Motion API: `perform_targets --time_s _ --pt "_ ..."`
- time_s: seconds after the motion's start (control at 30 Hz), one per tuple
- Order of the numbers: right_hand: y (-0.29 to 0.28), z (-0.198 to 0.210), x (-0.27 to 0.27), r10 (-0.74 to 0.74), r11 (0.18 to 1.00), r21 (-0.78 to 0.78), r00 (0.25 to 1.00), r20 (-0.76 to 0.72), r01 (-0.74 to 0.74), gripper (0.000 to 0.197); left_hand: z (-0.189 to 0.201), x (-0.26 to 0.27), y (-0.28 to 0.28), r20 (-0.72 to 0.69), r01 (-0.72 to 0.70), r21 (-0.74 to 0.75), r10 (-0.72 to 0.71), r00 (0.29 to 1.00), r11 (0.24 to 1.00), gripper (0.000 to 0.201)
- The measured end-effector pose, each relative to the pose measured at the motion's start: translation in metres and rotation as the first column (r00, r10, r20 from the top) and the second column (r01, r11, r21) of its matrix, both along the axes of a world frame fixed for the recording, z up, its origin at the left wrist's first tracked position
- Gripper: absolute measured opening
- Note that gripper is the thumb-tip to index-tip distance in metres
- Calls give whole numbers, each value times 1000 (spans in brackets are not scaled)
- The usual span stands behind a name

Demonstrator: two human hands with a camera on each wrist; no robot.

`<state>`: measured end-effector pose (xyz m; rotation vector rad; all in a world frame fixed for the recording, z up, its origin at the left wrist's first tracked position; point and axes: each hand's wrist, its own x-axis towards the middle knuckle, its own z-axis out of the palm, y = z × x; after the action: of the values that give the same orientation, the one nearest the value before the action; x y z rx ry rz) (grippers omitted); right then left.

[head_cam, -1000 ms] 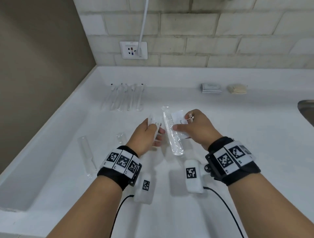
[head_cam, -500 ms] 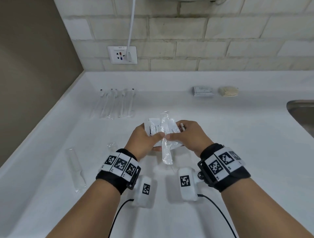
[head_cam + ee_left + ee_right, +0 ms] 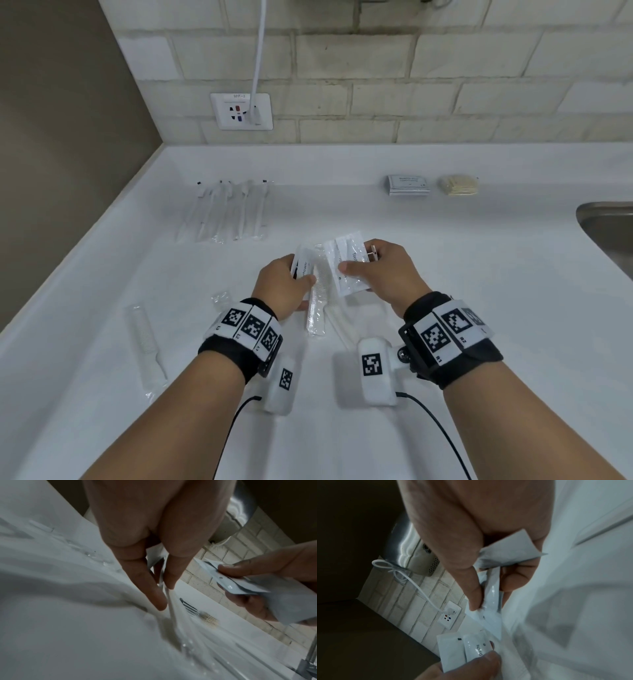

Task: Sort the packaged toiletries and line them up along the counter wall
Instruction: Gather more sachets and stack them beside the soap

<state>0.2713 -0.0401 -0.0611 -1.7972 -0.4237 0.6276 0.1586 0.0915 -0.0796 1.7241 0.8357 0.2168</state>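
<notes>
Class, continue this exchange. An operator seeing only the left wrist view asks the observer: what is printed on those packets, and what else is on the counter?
Observer: "paste" is printed on a sachet in the left hand.
Operator: What's beside the left arm?
Observer: A wrapped comb lies on the counter, untouched.
Operator: Anything lined up?
Observer: Wrapped toothbrushes, in a row by the wall.
</notes>
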Motion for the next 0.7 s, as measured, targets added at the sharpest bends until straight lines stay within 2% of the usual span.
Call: perform_targets --time_s 0.07,0.13,0.27,0.4,0.7 --pt "-2 0 0 16 1000 -7 1000 -4 -16 42 4 -1 1 -21 17 43 -17 1000 999 12" --pt "-3 3 2 27 1000 -16 1000 16 -26 42 11 -2 4 -24 7 50 -5 1000 999 16" --pt "-7 18 6 12 999 37 998 62 -14 34 33 -2 2 127 31 -130 -15 992 991 19" --pt "-10 37 9 -51 992 118 996 73 42 21 55 2 -8 305 99 -243 -20 952 965 18" --pt "-9 47 1 -70 987 154 992 107 53 19 62 6 -21 379 154 -263 -44 924 952 21"
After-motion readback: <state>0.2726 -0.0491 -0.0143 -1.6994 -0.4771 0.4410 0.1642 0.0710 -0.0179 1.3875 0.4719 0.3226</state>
